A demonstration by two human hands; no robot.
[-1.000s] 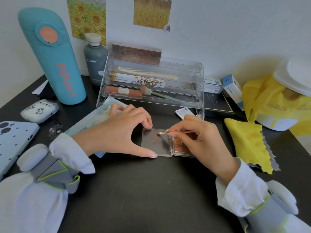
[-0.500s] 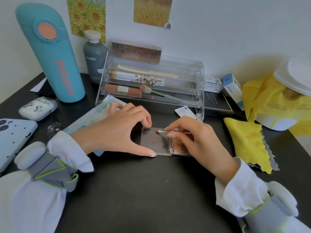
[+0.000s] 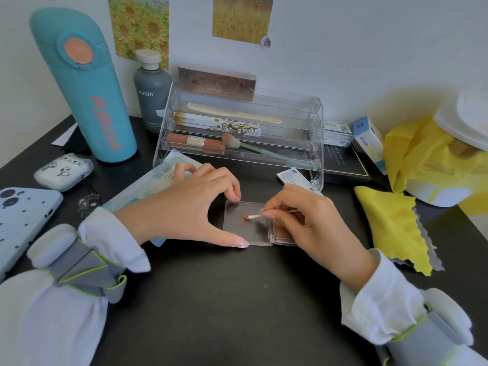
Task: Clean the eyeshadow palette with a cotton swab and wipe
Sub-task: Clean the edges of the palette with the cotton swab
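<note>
A small eyeshadow palette lies open on the black desk, its clear lid (image 3: 239, 231) flat to the left and smeared with brown powder. My left hand (image 3: 190, 207) pins the lid by its left edge, thumb at the near corner and fingers at the far corner. My right hand (image 3: 309, 225) covers the pan side and pinches a cotton swab (image 3: 254, 216), whose reddish stained tip rests on the middle of the lid. A yellow wipe cloth (image 3: 390, 228) lies to the right of my right hand.
A clear acrylic organizer (image 3: 314, 133) with comb, brush and lipstick stands just behind the palette. A teal bottle (image 3: 87, 96), earbud case (image 3: 63, 170) and phone (image 3: 21, 220) sit at left. A swab packet (image 3: 148, 188) lies under my left wrist. A yellow-bagged bin (image 3: 438, 165) stands at right.
The swab tip has slid from the lid's far right area toward its middle. My left hand has kept its hold on the lid. The camera view shifted slightly.
</note>
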